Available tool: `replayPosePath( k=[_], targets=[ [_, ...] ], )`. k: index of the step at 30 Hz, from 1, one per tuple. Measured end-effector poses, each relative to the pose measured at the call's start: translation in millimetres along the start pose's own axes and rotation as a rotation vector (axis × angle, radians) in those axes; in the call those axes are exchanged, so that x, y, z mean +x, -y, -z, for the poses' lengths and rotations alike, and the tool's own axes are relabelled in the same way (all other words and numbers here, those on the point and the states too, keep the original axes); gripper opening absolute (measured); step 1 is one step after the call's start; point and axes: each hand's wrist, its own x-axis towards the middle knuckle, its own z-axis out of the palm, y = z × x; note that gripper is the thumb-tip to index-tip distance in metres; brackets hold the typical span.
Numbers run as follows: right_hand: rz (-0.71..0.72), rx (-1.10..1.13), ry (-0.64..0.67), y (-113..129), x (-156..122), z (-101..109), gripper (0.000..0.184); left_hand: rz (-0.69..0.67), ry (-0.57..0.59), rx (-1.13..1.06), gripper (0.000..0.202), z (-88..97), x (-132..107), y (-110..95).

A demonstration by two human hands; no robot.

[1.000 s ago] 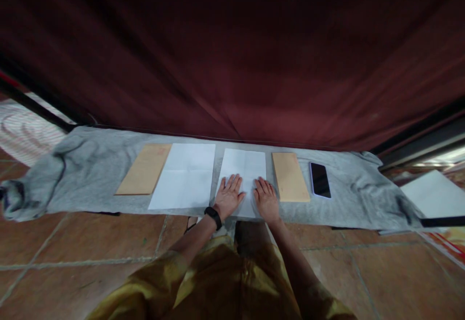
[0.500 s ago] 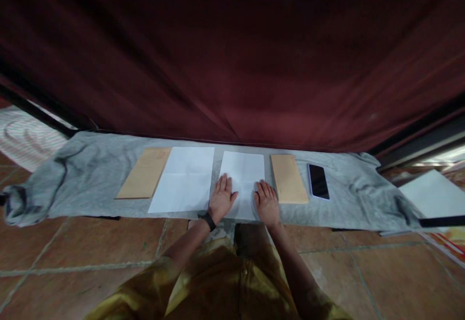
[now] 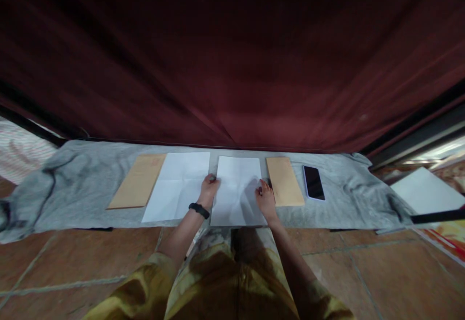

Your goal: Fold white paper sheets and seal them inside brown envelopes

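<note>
Paper (image 3: pixel 236 203), a white creased rectangle, lies between left hand (image 3: pixel 208 189) and right hand (image 3: pixel 267 200). The step in hand appears to be handling its side edges; shifting it evenly would call for matched holds. Both hands curl inward, forearms (image 3: pixel 181 240) reaching forward; whether they pinch the edges, I cannot tell. A tan rectangular envelope (image 3: pixel 288 184) lies beside the right hand.

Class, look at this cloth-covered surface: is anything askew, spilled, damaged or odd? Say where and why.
The long grey fabric cloth looks untidy: both ends are rumpled into folds, while its middle lies flatter. The left white rectangular paper sheet has crease lines across it. No spill or tear is visible.
</note>
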Motion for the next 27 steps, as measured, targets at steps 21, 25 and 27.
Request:
replayPosePath(
  k=[21,25,27],
  targets=[
    [-0.366,0.694,0.025,9,4,16,0.039,0.112,0.218,-0.214,0.039,13.3,-11,-1],
    [-0.408,0.759,0.035,12,3,22,0.036,0.129,0.241,-0.228,0.044,17.5,-9,-3],
    [-0.422,0.792,0.036,13,4,25,0.036,0.132,0.252,-0.233,0.045,20.0,-8,-5]
  ],
)
